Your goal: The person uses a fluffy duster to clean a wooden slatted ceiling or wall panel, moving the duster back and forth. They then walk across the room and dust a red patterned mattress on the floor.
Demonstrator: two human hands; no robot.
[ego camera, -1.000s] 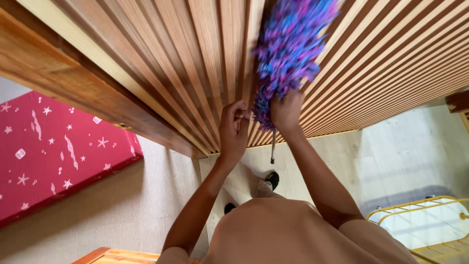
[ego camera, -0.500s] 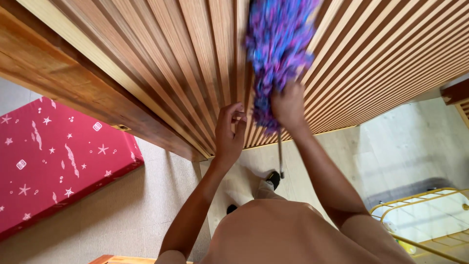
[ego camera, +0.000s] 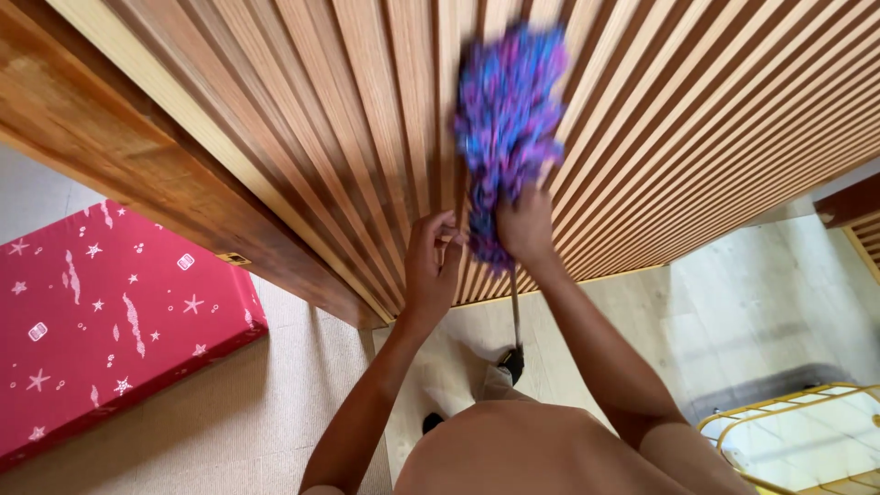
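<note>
Our right hand (ego camera: pixel 524 227) had its fingers wrapped tightly around the fluffy purple-and-blue duster (ego camera: pixel 507 128), whose head was pressed to the wooden slatted wall (ego camera: pixel 697 137) at upper centre of the frame. Just left, our left hand (ego camera: pixel 431 268) rested loosely curled fingertips against the slats. A red star-patterned mattress (ego camera: pixel 110 321) lay at lower left, a yellow-framed table (ego camera: pixel 807 440) at lower right.

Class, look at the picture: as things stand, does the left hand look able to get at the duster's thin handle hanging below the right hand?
Probably yes. The left hand rests open on the slatted wooden wall, right beside the right hand gripping the purple-blue duster. The thin handle hangs free, with nothing between it and the left hand.
</note>
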